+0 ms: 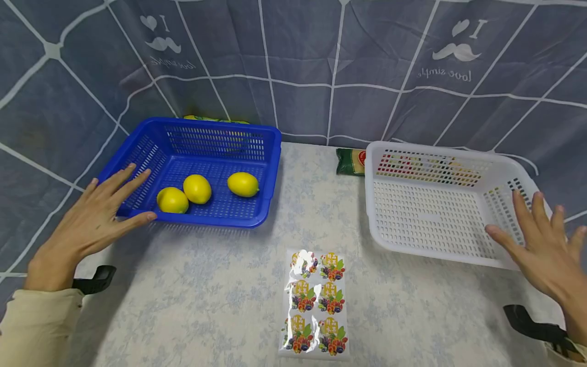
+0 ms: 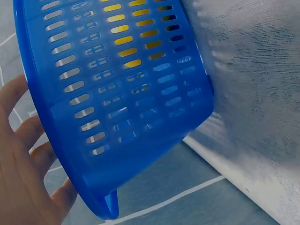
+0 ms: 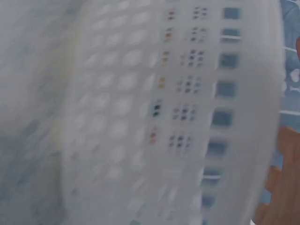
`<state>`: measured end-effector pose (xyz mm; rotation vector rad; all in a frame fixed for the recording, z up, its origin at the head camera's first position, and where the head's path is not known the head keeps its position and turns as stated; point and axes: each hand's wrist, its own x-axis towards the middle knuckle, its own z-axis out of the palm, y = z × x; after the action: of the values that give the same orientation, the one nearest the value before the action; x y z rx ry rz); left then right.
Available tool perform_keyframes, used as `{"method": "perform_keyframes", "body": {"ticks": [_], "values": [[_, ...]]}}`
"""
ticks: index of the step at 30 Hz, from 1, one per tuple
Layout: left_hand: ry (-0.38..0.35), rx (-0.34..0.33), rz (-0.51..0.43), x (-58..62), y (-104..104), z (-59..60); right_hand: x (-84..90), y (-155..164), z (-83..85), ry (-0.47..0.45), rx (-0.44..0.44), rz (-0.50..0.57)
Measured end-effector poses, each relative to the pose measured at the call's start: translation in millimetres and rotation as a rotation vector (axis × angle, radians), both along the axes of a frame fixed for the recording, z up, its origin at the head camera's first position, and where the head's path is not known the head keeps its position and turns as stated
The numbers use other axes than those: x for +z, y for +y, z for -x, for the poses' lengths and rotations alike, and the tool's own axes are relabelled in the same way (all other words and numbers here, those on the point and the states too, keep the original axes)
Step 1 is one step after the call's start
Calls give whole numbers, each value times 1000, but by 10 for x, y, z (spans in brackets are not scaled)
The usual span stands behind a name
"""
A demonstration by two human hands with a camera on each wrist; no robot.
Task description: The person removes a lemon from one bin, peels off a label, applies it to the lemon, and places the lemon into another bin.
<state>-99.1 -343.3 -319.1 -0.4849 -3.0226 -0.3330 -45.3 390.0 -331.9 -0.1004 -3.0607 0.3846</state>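
Observation:
A blue slotted basket (image 1: 270, 148) stands at the left of the table with three yellow lemons (image 1: 197, 188) inside. My left hand (image 1: 98, 211) lies open against its near left corner, fingers straight; the left wrist view shows the blue basket wall (image 2: 117, 93) close up and my fingers (image 2: 23, 159) beside its rim. An empty white slotted basket (image 1: 380, 204) stands at the right. My right hand (image 1: 543, 242) is open at its near right corner, fingers spread. The right wrist view is filled by the blurred white basket wall (image 3: 154, 117). A sheet of fruit stickers (image 1: 315, 302) lies between the baskets, near the front.
A flowery light tablecloth (image 1: 215, 285) covers the table. A grey checked cloth (image 1: 321, 61) hangs behind. A green and red packet (image 1: 350, 161) lies behind the white basket, and a yellow-green thing (image 1: 215, 120) peeks over the blue basket's back rim.

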Motion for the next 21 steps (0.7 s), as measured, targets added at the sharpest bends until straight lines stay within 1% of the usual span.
{"method": "perform_keyframes", "body": {"ticks": [3, 5, 10, 13, 16, 19, 21], "values": [[-16, -2, -13, 8, 10, 16, 108, -108, 80, 24, 25, 48], [-28, -4, -23, 16, 17, 30, 180, -209, 144, 47, 45, 110], [-65, -19, -44, 47, 38, 89, 395, -569, 323, 57, 102, 268], [-92, -42, -64, 69, 63, 138, 531, -842, 424, 29, 137, 320], [-151, -46, -91, 103, 97, 191, 635, -1159, 509, -27, 180, 362], [-239, -16, -101, 152, 131, 233, 694, -1506, 587, -92, 227, 398], [-280, 2, -101, 183, 154, 257, 706, -1736, 631, -130, 256, 422]]}}
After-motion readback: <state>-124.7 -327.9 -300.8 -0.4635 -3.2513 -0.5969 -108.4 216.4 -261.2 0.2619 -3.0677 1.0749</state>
